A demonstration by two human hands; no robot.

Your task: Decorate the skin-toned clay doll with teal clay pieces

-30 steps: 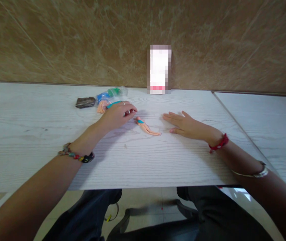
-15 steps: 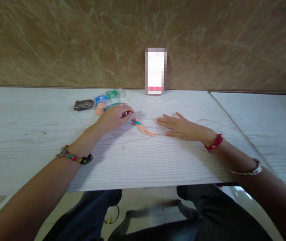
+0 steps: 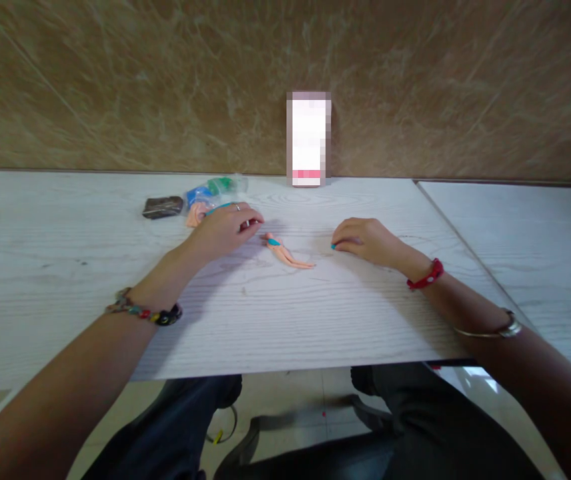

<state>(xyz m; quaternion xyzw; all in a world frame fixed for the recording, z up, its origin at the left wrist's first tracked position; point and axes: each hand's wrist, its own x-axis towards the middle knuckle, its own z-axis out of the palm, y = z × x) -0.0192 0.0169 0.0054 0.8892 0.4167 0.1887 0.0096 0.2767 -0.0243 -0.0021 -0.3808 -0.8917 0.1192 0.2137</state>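
Note:
A small peach clay figure (image 3: 290, 259) with a turquoise patch (image 3: 274, 242) lies on the table between my hands. My right hand (image 3: 365, 239) is closed in a pinch, and a tiny bit of turquoise clay (image 3: 333, 247) shows at its fingertips. Left of the figure, my left hand (image 3: 230, 227) rests with curled fingers, thumb and forefinger close together; whatever is in them, if anything, is hidden. Behind that hand, a turquoise piece (image 3: 218, 208) is partly covered, beside a peach clay packet (image 3: 196, 215).
A brown clay packet (image 3: 163, 207), a blue packet (image 3: 198, 195) and a green packet (image 3: 220, 185) lie at the back left. A phone (image 3: 306, 140), blurred out, leans on the brown marbled wall (image 3: 415, 87). The white table (image 3: 285, 333) ends above my knees.
My right hand, flat with fingers spread before, has drawn its fingers into a pinch, and turquoise clay now shows there. My left hand and the figure stay nearly as they were.

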